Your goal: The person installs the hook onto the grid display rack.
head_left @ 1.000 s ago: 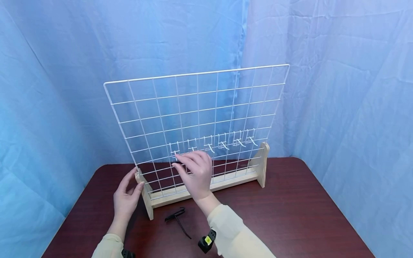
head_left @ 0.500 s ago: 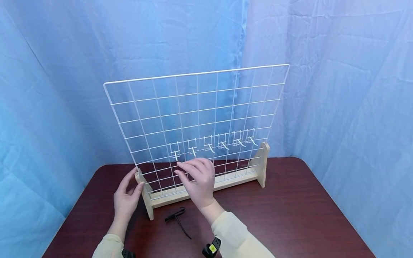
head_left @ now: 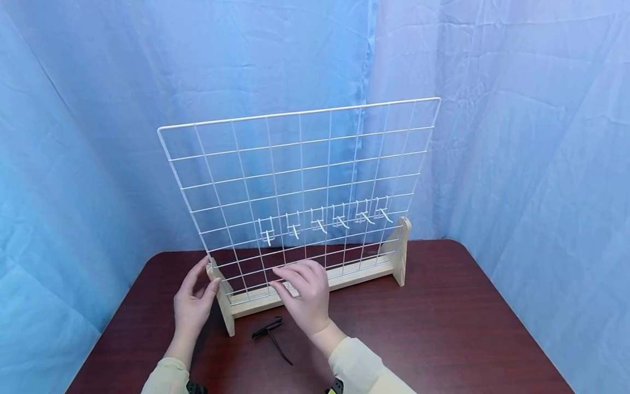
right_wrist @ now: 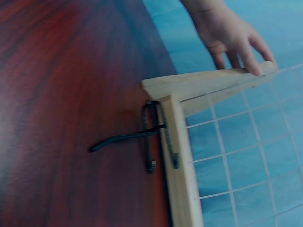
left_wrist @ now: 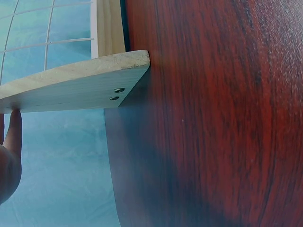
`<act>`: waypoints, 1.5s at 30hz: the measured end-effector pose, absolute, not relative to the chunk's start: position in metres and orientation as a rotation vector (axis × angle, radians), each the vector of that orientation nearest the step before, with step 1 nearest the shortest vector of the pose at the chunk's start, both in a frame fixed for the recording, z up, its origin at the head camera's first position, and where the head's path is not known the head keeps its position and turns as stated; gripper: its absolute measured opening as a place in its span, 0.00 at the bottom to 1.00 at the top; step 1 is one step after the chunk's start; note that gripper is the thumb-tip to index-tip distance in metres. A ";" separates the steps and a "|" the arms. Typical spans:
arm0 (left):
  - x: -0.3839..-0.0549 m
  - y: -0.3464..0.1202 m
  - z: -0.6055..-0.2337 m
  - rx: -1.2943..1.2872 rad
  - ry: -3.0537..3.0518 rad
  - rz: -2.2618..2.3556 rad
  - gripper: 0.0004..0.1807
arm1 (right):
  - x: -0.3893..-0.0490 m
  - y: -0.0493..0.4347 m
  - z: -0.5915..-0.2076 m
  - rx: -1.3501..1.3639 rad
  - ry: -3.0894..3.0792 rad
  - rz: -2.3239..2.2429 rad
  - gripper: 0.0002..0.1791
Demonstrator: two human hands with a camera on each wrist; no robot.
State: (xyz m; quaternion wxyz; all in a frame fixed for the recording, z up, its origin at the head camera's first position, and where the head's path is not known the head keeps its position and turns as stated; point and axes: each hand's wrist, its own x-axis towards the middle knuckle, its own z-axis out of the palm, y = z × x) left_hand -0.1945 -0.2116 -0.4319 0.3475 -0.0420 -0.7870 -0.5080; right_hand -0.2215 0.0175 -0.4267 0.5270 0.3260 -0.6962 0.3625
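White wire grid panel [head_left: 300, 191] stands upright in a wooden base [head_left: 339, 276] on the dark red table [head_left: 443, 339]. Left hand [head_left: 191, 306] holds the base's left foot [head_left: 222, 301], fingers relaxed. Right hand [head_left: 305, 293], loose and holding nothing, hovers at the lower wires below six white hooks [head_left: 325, 221]. Black hook [head_left: 269, 335] lies just in front of the base, between the forearms. Table right of the hands is open.
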 end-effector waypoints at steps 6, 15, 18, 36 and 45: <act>-0.193 -0.212 -0.432 -0.087 -2.064 -1.313 0.30 | -0.217 0.018 -0.446 0.809 -1.741 0.865 0.17; -0.194 -0.212 -0.433 -0.085 -2.065 -1.311 0.30 | -0.210 0.021 -0.470 0.841 -1.848 0.867 0.17; -0.194 -0.212 -0.434 -0.095 -2.061 -1.311 0.30 | -0.208 0.022 -0.478 0.846 -1.891 0.863 0.18; -0.193 -0.213 -0.431 -0.093 -2.080 -1.306 0.30 | -0.194 0.034 -0.510 0.891 -2.083 0.771 0.23; -0.193 -0.212 -0.430 -0.087 -2.084 -1.302 0.30 | -0.190 0.036 -0.521 0.952 -2.133 0.737 0.25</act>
